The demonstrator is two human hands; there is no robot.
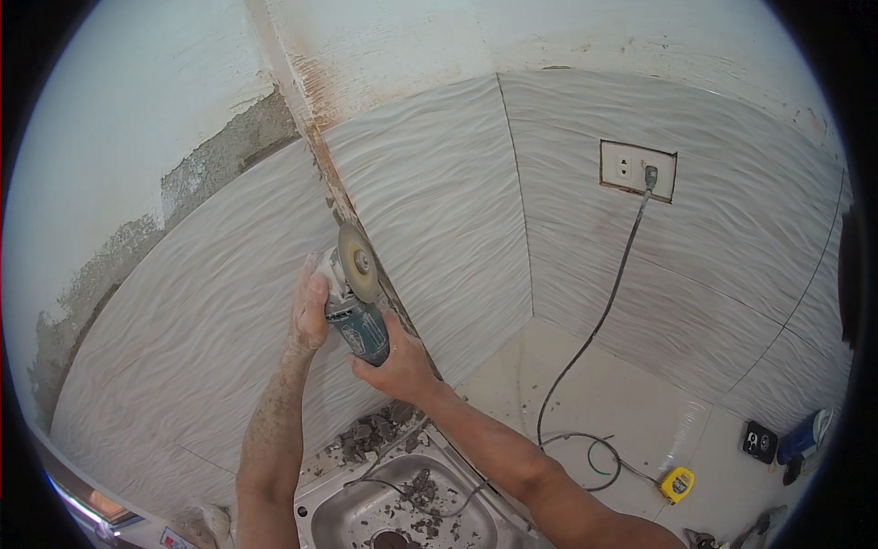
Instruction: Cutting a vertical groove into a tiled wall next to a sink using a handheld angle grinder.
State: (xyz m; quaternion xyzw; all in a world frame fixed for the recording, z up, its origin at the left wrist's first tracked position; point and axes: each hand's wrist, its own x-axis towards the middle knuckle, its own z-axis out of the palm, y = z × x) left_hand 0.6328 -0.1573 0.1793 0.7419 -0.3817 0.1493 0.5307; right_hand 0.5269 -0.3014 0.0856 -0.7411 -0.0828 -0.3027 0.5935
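Observation:
Both my hands hold a teal angle grinder (362, 331) up against the tiled wall. My left hand (312, 306), dusty and closed, grips its grey head end beside the disc. Lower down, my right hand (402, 364) is wrapped round the teal body. The round cutting disc (358, 263) sits at a narrow vertical groove (337, 188) cut through the wavy white tiles (430, 174). Whether the disc touches the groove's edge or spins, I cannot tell. Part of the left hand's fingers is hidden behind the tool.
Below my arms a steel sink (334, 499) holds broken debris, with more rubble (375, 430) on its back ledge. A black cord (599, 325) hangs from a wall socket (625, 166) onto the counter. A yellow tape measure (677, 484), a black case (758, 441) and a blue can (801, 439) stand at right.

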